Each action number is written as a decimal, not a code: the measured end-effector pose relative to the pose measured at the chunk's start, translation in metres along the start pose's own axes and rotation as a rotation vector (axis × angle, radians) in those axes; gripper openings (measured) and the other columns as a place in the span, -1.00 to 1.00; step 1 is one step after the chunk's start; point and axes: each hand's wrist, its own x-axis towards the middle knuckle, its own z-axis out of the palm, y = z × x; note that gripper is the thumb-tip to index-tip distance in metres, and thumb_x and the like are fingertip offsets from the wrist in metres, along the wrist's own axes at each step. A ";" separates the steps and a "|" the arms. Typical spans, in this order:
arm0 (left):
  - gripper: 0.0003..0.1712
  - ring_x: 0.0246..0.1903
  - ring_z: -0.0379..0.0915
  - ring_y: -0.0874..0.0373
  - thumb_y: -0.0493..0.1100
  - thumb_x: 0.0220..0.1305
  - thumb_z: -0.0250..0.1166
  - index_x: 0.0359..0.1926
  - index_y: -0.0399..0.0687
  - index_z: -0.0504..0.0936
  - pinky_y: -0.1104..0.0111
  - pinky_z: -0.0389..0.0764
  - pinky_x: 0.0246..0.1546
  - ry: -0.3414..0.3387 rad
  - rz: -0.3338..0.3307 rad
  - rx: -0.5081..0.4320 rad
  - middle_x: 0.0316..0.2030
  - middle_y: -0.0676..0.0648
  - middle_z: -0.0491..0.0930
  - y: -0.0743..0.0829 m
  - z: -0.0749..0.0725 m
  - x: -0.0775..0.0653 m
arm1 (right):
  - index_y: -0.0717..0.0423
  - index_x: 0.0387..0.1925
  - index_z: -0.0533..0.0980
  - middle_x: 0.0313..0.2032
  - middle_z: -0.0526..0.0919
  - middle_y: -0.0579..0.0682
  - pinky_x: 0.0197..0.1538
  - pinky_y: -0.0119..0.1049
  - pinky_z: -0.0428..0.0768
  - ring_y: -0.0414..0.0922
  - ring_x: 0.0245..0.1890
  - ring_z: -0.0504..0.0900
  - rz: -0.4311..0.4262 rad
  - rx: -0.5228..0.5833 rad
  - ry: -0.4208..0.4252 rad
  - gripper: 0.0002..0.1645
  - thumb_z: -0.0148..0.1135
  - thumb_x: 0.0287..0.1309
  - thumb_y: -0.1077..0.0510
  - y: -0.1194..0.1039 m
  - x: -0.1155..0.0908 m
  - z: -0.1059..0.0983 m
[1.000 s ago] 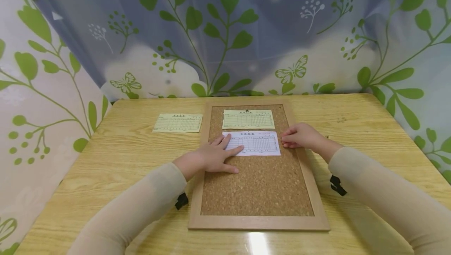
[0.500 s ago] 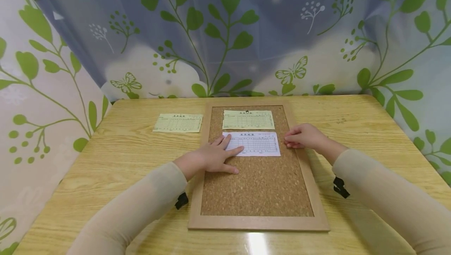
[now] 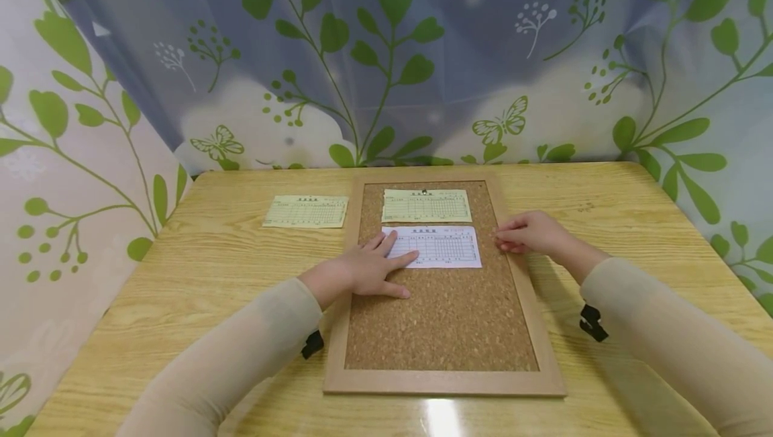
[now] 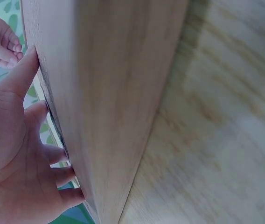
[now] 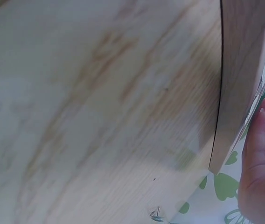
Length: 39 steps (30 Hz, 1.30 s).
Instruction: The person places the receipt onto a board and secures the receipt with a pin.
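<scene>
My left hand [image 3: 368, 269] lies with spread fingers on the left part of a white printed slip [image 3: 447, 249], pressing it on a framed corkboard [image 3: 441, 323]. In the left wrist view, the fingertips of the left hand [image 4: 25, 140] reach over the wooden frame. My right hand [image 3: 531, 232] hovers at the board's right frame, apart from the slip, fingers loosely bent and thumb near the index finger. Nothing shows between its fingers. Above the white slip a yellow printed slip [image 3: 425, 207] is fixed by a small pin [image 3: 425, 192] at its top edge.
Left of the board, another yellow slip [image 3: 306, 212] lies on the wooden table [image 3: 181, 289]. Small clear pins [image 3: 586, 207] lie on the table at the back right; one clear pin [image 5: 157, 214] shows in the right wrist view. A leaf-patterned curtain [image 3: 386, 54] stands behind.
My right hand has drawn back to the right, from the white slip's right edge to the board's frame. The left hand stays on the slip.
</scene>
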 end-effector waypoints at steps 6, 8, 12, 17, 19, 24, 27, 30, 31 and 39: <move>-0.11 0.39 -0.50 -0.17 0.46 0.17 -0.07 0.45 0.44 -0.17 -0.09 -0.09 0.28 -0.003 -0.001 -0.003 0.43 -0.19 -0.45 0.000 0.000 0.000 | 0.57 -0.03 0.41 -0.37 0.66 0.00 -0.26 -0.37 0.60 -0.30 -0.42 0.60 0.006 0.019 0.000 -0.60 0.09 0.28 0.25 0.005 0.000 -0.003; -0.10 0.39 -0.50 -0.17 0.46 0.17 -0.07 0.45 0.44 -0.17 -0.09 -0.09 0.28 -0.004 -0.002 -0.006 0.43 -0.19 -0.45 0.000 0.000 0.000 | 0.57 -0.02 0.40 -0.37 0.65 -0.01 -0.24 -0.35 0.60 -0.30 -0.42 0.60 0.007 0.012 0.006 -0.59 0.09 0.28 0.25 0.006 -0.001 -0.004; -0.11 0.39 -0.49 -0.17 0.46 0.18 -0.07 0.45 0.43 -0.16 -0.10 -0.09 0.28 -0.003 0.000 -0.008 0.43 -0.20 -0.44 0.000 0.000 0.000 | 0.57 -0.01 0.41 -0.36 0.66 -0.02 -0.24 -0.34 0.61 -0.30 -0.41 0.61 0.000 0.003 0.011 -0.59 0.09 0.28 0.24 0.008 -0.002 -0.007; -0.11 0.39 -0.49 -0.17 0.45 0.18 -0.06 0.45 0.43 -0.17 -0.09 -0.11 0.28 0.000 0.004 -0.010 0.43 -0.20 -0.45 0.000 0.001 0.001 | 0.57 0.00 0.40 -0.32 0.66 0.02 -0.23 -0.33 0.61 -0.30 -0.39 0.61 -0.013 0.019 0.008 -0.59 0.08 0.28 0.25 0.010 -0.005 -0.010; -0.11 0.39 -0.50 -0.17 0.45 0.18 -0.06 0.45 0.44 -0.18 -0.09 -0.11 0.29 -0.001 0.004 -0.013 0.43 -0.19 -0.45 0.000 0.000 0.000 | 0.57 0.00 0.39 -0.31 0.67 0.03 -0.23 -0.33 0.61 -0.29 -0.39 0.61 -0.017 0.025 0.005 -0.59 0.08 0.29 0.25 0.011 -0.007 -0.011; -0.11 0.39 -0.49 -0.17 0.45 0.18 -0.06 0.45 0.43 -0.17 -0.10 -0.10 0.28 0.000 0.000 -0.008 0.43 -0.20 -0.45 0.001 0.000 0.000 | 0.56 0.00 0.39 -0.29 0.67 0.05 -0.23 -0.31 0.61 -0.28 -0.38 0.62 -0.025 0.034 -0.002 -0.60 0.07 0.29 0.25 0.014 -0.009 -0.015; -0.11 0.39 -0.49 -0.17 0.45 0.17 -0.06 0.45 0.44 -0.17 -0.09 -0.08 0.28 0.002 -0.004 -0.007 0.43 -0.20 -0.44 0.001 0.001 0.000 | 0.56 0.00 0.39 -0.27 0.67 0.06 -0.21 -0.30 0.61 -0.27 -0.37 0.63 -0.026 0.035 -0.005 -0.60 0.07 0.29 0.25 0.016 -0.010 -0.017; -0.11 0.39 -0.48 -0.18 0.45 0.18 -0.05 0.45 0.44 -0.16 -0.09 -0.08 0.28 0.007 -0.003 -0.007 0.43 -0.20 -0.44 0.000 0.001 0.000 | 0.55 0.02 0.38 -0.24 0.66 0.09 -0.19 -0.28 0.60 -0.24 -0.35 0.64 -0.023 0.031 -0.004 -0.58 0.08 0.29 0.24 0.018 -0.011 -0.020; -0.11 0.39 -0.49 -0.18 0.45 0.18 -0.05 0.45 0.44 -0.16 -0.08 -0.08 0.28 0.006 -0.003 -0.007 0.43 -0.20 -0.44 0.000 0.002 0.001 | 0.55 0.02 0.37 -0.23 0.66 0.10 -0.18 -0.28 0.60 -0.24 -0.34 0.64 -0.023 0.029 -0.003 -0.58 0.07 0.30 0.24 0.019 -0.012 -0.021; -0.11 0.39 -0.50 -0.16 0.45 0.18 -0.05 0.44 0.46 -0.17 -0.07 -0.12 0.30 0.003 -0.003 -0.013 0.43 -0.19 -0.46 -0.001 0.002 0.001 | 0.58 0.06 0.33 -0.19 0.65 0.13 -0.14 -0.27 0.59 -0.24 -0.31 0.64 -0.022 0.018 0.006 -0.54 0.05 0.31 0.22 0.023 -0.016 -0.029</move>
